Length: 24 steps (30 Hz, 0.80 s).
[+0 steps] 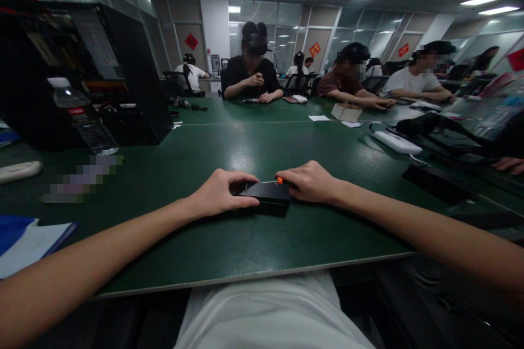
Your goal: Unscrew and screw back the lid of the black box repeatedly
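A black box-shaped part point(268, 192) rests on the green table in front of me. My left hand point(219, 193) grips its left end, thumb along the near side and fingers over the far side. Closed around the orange handle of a screwdriver point(279, 180) is my right hand point(313, 182), at the right end of the black part. The screwdriver's thin metal shaft lies low across the top, pointing left toward my left hand. Whether its tip touches a screw is too small to tell.
An open black computer case point(143, 76) stands at the left with a water bottle point(88, 117) before it. Papers point(36, 245) lie at the left edge. At the right are a white power strip point(397, 142) and cables. Several people sit across the green table point(196, 262).
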Each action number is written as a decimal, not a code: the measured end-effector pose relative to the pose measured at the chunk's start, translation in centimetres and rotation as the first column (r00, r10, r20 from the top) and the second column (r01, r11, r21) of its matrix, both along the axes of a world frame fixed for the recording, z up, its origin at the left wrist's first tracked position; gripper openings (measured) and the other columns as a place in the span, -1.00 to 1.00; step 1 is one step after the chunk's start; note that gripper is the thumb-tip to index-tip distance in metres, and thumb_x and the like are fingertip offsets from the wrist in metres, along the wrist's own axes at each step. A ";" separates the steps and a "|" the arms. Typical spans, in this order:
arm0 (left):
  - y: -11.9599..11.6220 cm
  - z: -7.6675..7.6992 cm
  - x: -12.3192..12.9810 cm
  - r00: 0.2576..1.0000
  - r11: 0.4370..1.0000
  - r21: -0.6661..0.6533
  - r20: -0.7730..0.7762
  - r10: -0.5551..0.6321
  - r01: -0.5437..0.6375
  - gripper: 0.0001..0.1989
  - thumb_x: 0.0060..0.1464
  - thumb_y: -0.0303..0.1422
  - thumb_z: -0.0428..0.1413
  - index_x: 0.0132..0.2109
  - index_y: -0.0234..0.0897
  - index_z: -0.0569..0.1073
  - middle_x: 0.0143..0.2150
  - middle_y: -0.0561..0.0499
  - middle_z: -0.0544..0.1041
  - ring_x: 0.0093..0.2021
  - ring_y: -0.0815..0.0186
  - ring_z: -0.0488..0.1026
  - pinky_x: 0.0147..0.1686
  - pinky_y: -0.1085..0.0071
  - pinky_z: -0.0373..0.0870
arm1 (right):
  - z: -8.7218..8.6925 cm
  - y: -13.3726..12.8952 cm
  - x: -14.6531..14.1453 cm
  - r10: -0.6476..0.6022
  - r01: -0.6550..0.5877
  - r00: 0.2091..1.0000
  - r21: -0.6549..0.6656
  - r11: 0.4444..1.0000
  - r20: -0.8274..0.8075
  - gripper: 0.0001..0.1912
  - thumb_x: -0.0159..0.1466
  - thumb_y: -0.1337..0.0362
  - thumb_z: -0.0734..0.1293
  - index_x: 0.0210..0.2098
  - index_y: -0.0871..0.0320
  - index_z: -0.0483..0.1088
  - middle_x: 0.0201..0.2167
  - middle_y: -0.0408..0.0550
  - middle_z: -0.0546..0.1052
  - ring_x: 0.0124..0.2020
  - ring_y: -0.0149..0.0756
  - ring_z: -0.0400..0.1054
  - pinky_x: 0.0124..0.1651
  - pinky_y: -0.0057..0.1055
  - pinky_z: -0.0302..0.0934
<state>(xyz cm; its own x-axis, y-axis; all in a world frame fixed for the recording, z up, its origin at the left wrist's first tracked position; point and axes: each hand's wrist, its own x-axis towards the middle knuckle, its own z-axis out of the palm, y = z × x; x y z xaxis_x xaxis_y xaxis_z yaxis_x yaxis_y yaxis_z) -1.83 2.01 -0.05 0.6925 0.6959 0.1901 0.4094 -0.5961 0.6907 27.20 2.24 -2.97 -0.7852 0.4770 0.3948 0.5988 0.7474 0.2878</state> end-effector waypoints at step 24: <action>0.0 -0.2 0.0 1.000 1.000 -0.026 0.014 -0.011 0.011 -0.45 0.02 -0.11 0.35 0.08 -0.37 0.60 -0.32 -0.01 0.59 -0.38 0.30 0.46 -0.39 0.46 0.31 | 0.2 0.7 0.5 -0.006 0.009 1.000 -0.088 0.996 0.028 -0.71 0.39 0.25 0.17 -0.09 0.21 0.48 -0.31 0.00 0.65 -0.46 -0.36 0.44 -0.42 -0.42 -0.01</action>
<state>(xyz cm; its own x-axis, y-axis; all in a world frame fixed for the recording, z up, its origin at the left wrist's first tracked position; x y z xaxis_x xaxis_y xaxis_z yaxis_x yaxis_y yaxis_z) -1.85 2.02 -0.29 0.6976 0.6931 0.1819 0.3929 -0.5822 0.7118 27.68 2.89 -2.74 -0.7915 0.5149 0.3291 0.5972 0.7659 0.2380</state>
